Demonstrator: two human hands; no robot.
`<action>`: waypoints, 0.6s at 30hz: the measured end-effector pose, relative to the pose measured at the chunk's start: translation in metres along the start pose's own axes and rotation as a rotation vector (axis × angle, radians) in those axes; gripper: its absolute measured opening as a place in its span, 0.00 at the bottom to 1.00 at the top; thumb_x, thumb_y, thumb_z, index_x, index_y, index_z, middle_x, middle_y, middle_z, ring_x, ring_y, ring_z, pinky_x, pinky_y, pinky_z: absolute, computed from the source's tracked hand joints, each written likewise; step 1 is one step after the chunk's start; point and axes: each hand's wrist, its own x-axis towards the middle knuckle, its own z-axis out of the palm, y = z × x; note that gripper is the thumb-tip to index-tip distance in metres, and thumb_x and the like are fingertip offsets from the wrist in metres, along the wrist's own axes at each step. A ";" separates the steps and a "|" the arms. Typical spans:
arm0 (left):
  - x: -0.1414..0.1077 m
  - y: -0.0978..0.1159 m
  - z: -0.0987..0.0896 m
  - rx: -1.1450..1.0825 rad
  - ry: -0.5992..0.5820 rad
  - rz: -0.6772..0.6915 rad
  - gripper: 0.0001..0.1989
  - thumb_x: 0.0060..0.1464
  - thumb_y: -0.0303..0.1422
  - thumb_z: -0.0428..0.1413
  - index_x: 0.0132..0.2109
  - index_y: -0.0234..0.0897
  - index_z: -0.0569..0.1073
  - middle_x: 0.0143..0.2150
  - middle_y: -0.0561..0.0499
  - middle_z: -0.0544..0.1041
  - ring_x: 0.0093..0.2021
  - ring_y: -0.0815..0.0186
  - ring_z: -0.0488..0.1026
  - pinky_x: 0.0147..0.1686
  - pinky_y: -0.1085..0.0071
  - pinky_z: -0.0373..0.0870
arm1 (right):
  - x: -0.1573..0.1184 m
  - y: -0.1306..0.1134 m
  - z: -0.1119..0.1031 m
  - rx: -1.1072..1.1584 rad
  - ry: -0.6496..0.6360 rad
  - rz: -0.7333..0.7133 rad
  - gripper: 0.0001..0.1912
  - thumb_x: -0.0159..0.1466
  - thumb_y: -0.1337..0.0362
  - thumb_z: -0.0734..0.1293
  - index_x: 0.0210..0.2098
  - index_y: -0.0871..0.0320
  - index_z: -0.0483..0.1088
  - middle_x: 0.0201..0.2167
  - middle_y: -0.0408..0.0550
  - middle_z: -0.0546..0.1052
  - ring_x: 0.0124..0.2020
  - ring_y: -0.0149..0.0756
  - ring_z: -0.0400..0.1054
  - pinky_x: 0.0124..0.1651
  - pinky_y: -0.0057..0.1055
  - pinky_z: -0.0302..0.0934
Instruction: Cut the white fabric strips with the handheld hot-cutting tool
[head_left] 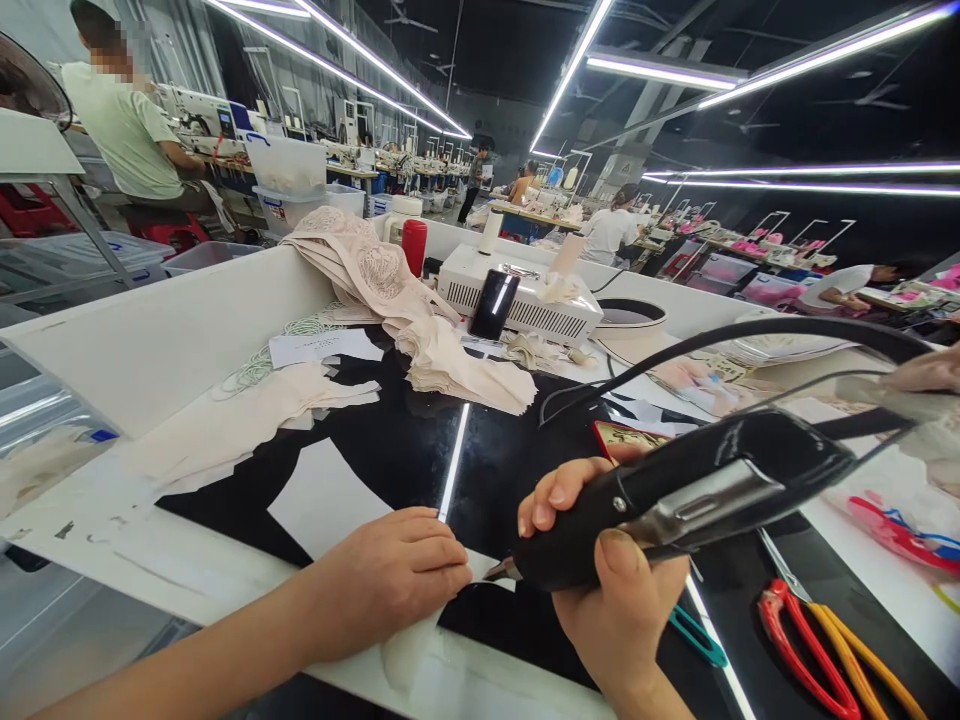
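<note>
My right hand is wrapped round a black corded hand tool, which has a metal lever along its side and a pointed metal tip. The tip is down at a pale strip of fabric over the black work surface. Just left of the tip, my left hand keeps its fingers together on this fabric, and a beige end hangs below the hand over the table's near edge. A white paper piece lies beyond my left hand. What is under the left fingers is partly hidden.
Stacked beige fabric pieces and another pile lie farther back. A phone leans on a white vented box. Red-and-orange-handled scissors and a teal-handled tool lie at right. The tool's cable arches rightward.
</note>
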 end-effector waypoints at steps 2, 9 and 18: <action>0.000 0.000 0.000 -0.004 -0.004 0.000 0.11 0.75 0.23 0.49 0.50 0.34 0.76 0.41 0.51 0.81 0.45 0.66 0.78 0.54 0.65 0.76 | -0.001 0.002 -0.001 -0.021 -0.007 0.000 0.19 0.66 0.57 0.76 0.53 0.49 0.69 0.32 0.40 0.75 0.27 0.33 0.71 0.29 0.30 0.72; 0.000 -0.001 0.001 -0.005 0.013 0.008 0.10 0.74 0.23 0.50 0.49 0.34 0.76 0.42 0.51 0.81 0.46 0.66 0.78 0.56 0.65 0.75 | 0.002 -0.005 -0.005 -0.021 0.012 -0.004 0.19 0.65 0.56 0.77 0.52 0.49 0.70 0.31 0.40 0.75 0.26 0.33 0.71 0.27 0.30 0.71; -0.001 -0.001 0.000 0.003 -0.013 0.011 0.09 0.74 0.23 0.51 0.49 0.34 0.76 0.42 0.50 0.81 0.47 0.65 0.78 0.58 0.64 0.76 | 0.000 -0.005 -0.011 -0.043 0.032 -0.011 0.18 0.65 0.58 0.76 0.52 0.50 0.70 0.31 0.40 0.75 0.27 0.33 0.70 0.27 0.31 0.71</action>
